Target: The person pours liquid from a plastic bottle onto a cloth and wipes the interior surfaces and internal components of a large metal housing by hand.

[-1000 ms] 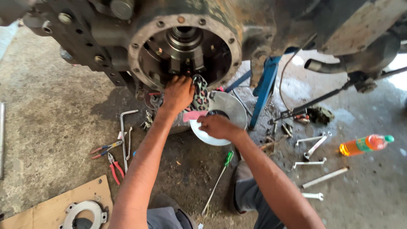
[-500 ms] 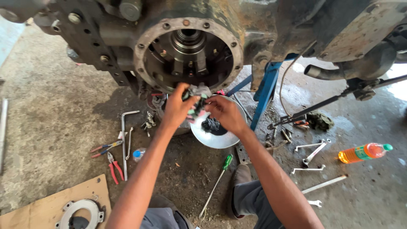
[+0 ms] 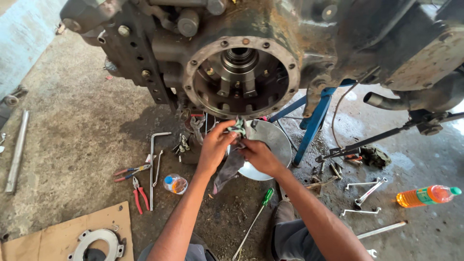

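Below open axle housing [image 3: 241, 77]: left hand [image 3: 215, 147] and right hand [image 3: 258, 154] pinching grey rag [image 3: 231, 162] around small part; housing unassembled.

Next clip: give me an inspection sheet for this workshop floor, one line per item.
Surface: stained concrete floor, oily patches.
Job's things: grey rag held below the round open housing; metal disc behind the hands.
Clutter: red pliers, green screwdriver, wrenches, orange bottle, small jar, metal ring on cardboard.
Grips: left hand and right hand both closed on the rag.
Cables: thin wire hanging beside the blue stand.
Surroundings: pale wall at left.
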